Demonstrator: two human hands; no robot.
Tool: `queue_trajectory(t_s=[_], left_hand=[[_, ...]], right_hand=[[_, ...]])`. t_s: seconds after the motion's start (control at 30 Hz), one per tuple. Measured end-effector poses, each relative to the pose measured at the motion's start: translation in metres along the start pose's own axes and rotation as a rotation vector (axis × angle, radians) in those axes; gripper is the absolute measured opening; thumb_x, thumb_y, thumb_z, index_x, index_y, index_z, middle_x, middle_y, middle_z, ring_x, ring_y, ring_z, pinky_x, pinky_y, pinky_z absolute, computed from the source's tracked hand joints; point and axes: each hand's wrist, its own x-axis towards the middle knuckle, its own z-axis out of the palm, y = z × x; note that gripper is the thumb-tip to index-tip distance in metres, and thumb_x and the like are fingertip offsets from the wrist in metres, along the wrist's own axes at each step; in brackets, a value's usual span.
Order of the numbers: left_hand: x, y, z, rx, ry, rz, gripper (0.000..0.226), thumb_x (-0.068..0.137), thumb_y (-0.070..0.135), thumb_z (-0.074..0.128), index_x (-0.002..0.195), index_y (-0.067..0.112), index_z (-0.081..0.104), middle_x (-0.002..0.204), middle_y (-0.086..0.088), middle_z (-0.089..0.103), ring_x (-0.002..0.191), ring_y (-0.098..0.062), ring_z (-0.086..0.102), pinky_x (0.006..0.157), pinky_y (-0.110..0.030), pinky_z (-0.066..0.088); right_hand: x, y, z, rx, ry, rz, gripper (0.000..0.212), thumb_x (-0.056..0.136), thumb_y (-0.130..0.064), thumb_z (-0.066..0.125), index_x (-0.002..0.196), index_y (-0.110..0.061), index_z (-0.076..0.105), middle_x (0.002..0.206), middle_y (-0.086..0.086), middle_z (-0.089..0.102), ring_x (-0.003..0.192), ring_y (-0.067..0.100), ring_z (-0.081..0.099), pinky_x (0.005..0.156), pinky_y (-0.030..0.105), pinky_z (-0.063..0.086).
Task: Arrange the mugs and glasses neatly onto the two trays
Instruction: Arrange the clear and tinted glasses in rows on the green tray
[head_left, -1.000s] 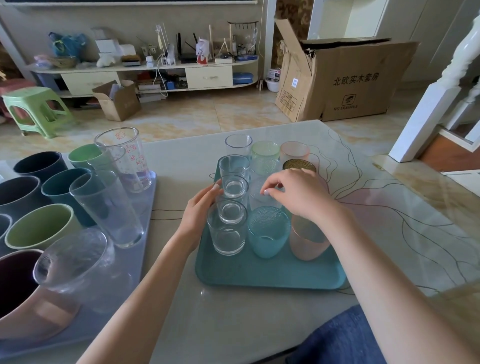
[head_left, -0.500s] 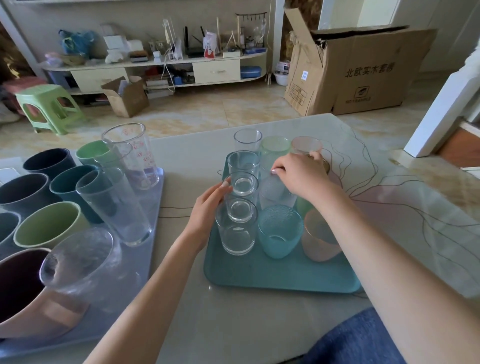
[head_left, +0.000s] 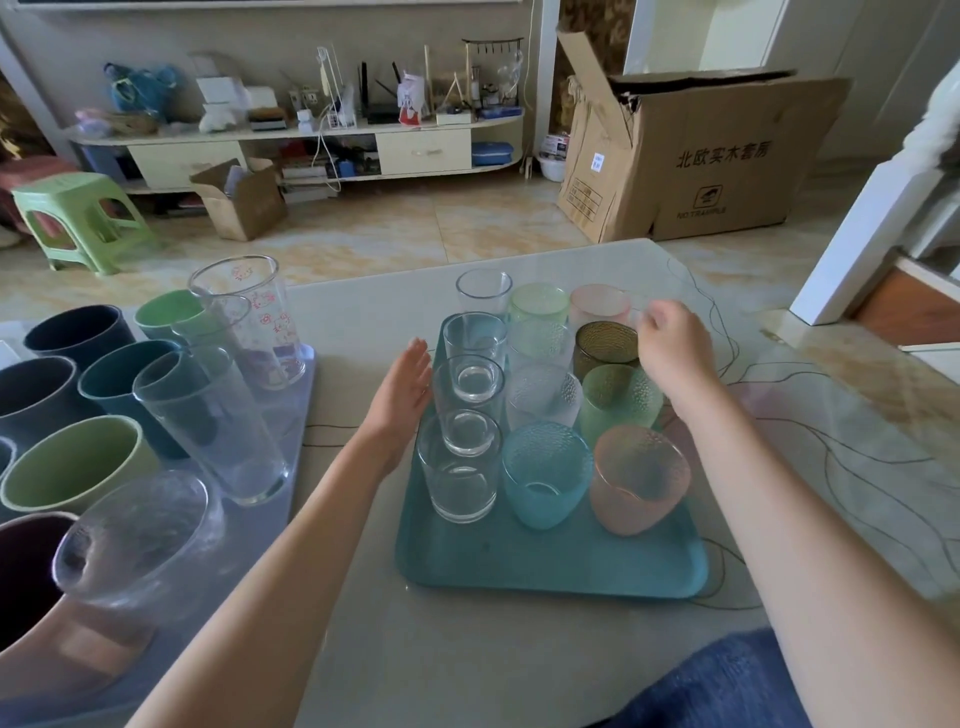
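A teal tray (head_left: 545, 561) in the middle of the table holds several glasses in three columns: clear ones (head_left: 460, 467) on the left, a frosted blue one (head_left: 545, 473) and a pink one (head_left: 641, 478) in front. My left hand (head_left: 402, 395) is flat and open beside the clear column, not holding any glass. My right hand (head_left: 672, 345) reaches to the far right corner, its fingertips pinched at the side of the far pink glass (head_left: 597, 306). A grey tray (head_left: 301, 410) on the left carries several mugs (head_left: 72, 462) and tall glasses (head_left: 208, 415).
A clear glass (head_left: 135, 540) lies tilted against a dark mug (head_left: 26, 587) at the near left. The table's far edge runs just behind the glasses. A cardboard box (head_left: 701, 161) and a green stool (head_left: 78, 213) stand on the floor beyond. A white post (head_left: 862, 239) rises at right.
My right hand moved from over the middle glasses to the far right corner by the pink glass. My left hand drew slightly back from the clear glasses and flattened.
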Motion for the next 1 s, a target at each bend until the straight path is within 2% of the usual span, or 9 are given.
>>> queue_trajectory(t_s=[0.07,0.13,0.2,0.27,0.37,0.47,0.77,0.9,1.0], left_hand=[[0.01,0.005,0.004,-0.006,-0.013,-0.023,0.055,0.101,0.043,0.021,0.15,0.018,0.02,0.157,0.002,0.021,0.144,-0.013,0.023,0.116,-0.03,0.019],[0.016,0.006,0.008,0.014,-0.048,-0.031,0.05,0.102,0.041,0.019,0.145,0.018,0.032,0.147,0.01,0.039,0.134,-0.005,0.038,0.108,-0.022,0.032],[0.017,0.005,0.016,0.028,-0.097,-0.032,0.041,0.102,0.038,0.018,0.12,0.024,0.053,0.106,0.021,0.068,0.096,0.008,0.063,0.076,-0.009,0.048],[0.016,0.003,0.019,0.025,-0.086,-0.031,0.038,0.103,0.037,0.019,0.107,0.027,0.056,0.087,0.022,0.071,0.074,0.01,0.066,0.056,-0.006,0.048],[0.022,0.003,0.013,0.038,-0.03,-0.024,0.041,0.102,0.037,0.02,0.128,0.021,0.048,0.125,0.007,0.057,0.105,-0.002,0.058,0.082,-0.009,0.046],[0.038,0.014,0.006,0.056,0.025,-0.015,0.049,0.102,0.038,0.026,0.147,0.019,0.029,0.154,-0.005,0.029,0.14,-0.019,0.031,0.114,-0.03,0.024],[0.093,0.063,0.03,0.332,0.05,-0.179,0.038,0.087,0.049,0.054,0.118,0.028,0.052,0.136,-0.008,0.047,0.12,-0.031,0.051,0.092,-0.045,0.051],[0.104,0.068,0.036,0.56,0.182,-0.122,0.018,0.079,0.027,0.059,0.082,0.01,0.061,0.1,-0.014,0.067,0.08,-0.03,0.067,0.077,-0.045,0.058],[0.106,0.07,0.037,0.698,0.235,-0.094,0.017,0.073,0.013,0.051,0.074,0.001,0.063,0.087,-0.017,0.073,0.075,-0.035,0.072,0.073,-0.048,0.06]], right_hand=[[-0.001,0.01,0.003,0.01,-0.085,0.112,0.039,0.1,-0.024,0.037,0.131,-0.002,0.046,0.136,0.016,0.05,0.124,0.028,0.048,0.091,0.03,0.038],[-0.003,0.012,0.005,0.047,-0.149,0.126,0.038,0.1,-0.022,0.036,0.127,0.001,0.049,0.132,0.02,0.052,0.12,0.031,0.049,0.089,0.031,0.039],[-0.003,0.011,0.007,0.076,-0.188,0.127,0.037,0.1,-0.019,0.035,0.124,0.004,0.05,0.13,0.022,0.054,0.12,0.034,0.05,0.098,0.038,0.04],[-0.002,0.01,0.009,0.09,-0.198,0.138,0.036,0.1,-0.02,0.036,0.122,0.004,0.052,0.128,0.021,0.055,0.119,0.034,0.051,0.1,0.041,0.04],[0.0,0.01,0.011,0.09,-0.194,0.15,0.037,0.1,-0.021,0.036,0.121,0.004,0.052,0.126,0.021,0.056,0.117,0.035,0.052,0.099,0.042,0.041],[0.002,0.013,0.012,0.098,-0.188,0.147,0.037,0.099,-0.021,0.037,0.12,0.005,0.053,0.125,0.02,0.057,0.116,0.035,0.052,0.098,0.042,0.042],[0.011,0.021,0.021,0.185,-0.199,0.17,0.037,0.099,-0.023,0.037,0.129,-0.008,0.051,0.126,0.01,0.057,0.106,0.024,0.052,0.084,0.028,0.038],[0.013,0.023,0.021,0.189,-0.197,0.169,0.035,0.099,-0.023,0.037,0.124,-0.008,0.055,0.121,0.011,0.059,0.103,0.025,0.054,0.082,0.028,0.038],[0.014,0.024,0.023,0.184,-0.189,0.156,0.032,0.098,-0.022,0.037,0.12,-0.009,0.057,0.118,0.012,0.06,0.101,0.024,0.054,0.082,0.03,0.039]])
